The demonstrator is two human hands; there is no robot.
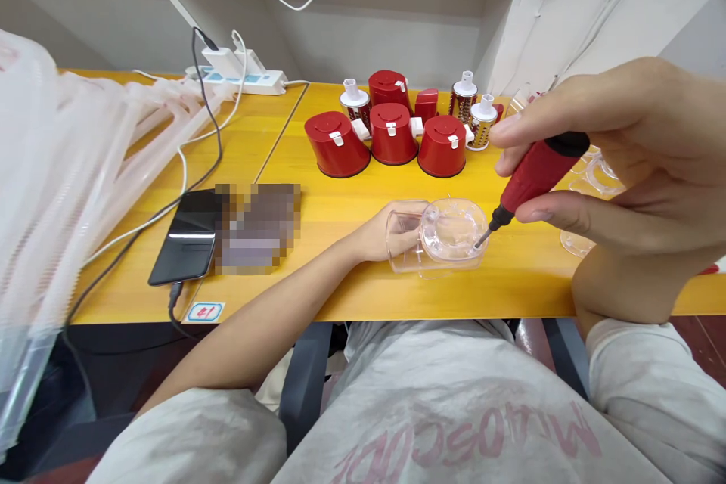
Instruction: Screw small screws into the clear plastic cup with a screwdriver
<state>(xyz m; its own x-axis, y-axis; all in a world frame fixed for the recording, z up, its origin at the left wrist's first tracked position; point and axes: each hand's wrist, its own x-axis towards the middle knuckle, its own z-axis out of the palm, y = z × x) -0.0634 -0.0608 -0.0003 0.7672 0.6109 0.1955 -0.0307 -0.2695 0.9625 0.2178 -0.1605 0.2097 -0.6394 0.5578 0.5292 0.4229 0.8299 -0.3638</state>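
My left hand (381, 236) grips a clear plastic housing (439, 236) lying on its side on the yellow table (352, 287), near the front edge. My right hand (624, 151) is closed round a red-handled screwdriver (536, 174). The screwdriver slants down to the left and its dark tip touches the inside right rim of the clear housing.
Several red cup-shaped parts (391, 134) and metal drum pieces with white caps (473, 110) stand at the back. More clear plastic parts (590, 181) lie behind my right hand. A black phone (190, 238) with cables, a white power strip (241, 76) and a pale plastic stack (51, 189) are at left.
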